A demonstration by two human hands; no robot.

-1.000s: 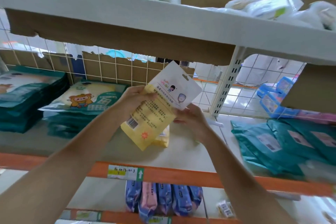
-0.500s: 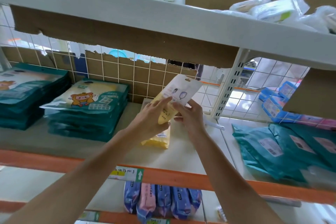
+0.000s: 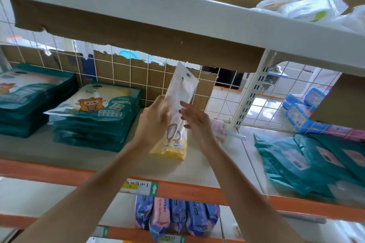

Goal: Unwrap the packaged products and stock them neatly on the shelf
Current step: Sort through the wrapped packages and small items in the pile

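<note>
A yellow-and-white product pouch [image 3: 178, 102] stands upright on the middle shelf [image 3: 85, 154], its white hang-tab end up and its yellow bottom on the shelf surface. My left hand [image 3: 153, 122] grips its left edge. My right hand [image 3: 194, 119] is beside its right edge with the fingers spread, touching it lightly or just apart. More yellow pouches seem to stand right behind it, mostly hidden.
Two stacks of teal packs [image 3: 94, 116] lie to the left, loose teal packs [image 3: 308, 162] to the right. A wire grid with cardboard [image 3: 126, 73] backs the shelf. A white upright post [image 3: 250, 92] stands right of the pouch. Blue and pink packs [image 3: 175, 217] fill the shelf below.
The pouch moved from in front of me, held tilted, down and back onto the shelf, now standing upright edge-on. My right hand's fingers have come apart from it.
</note>
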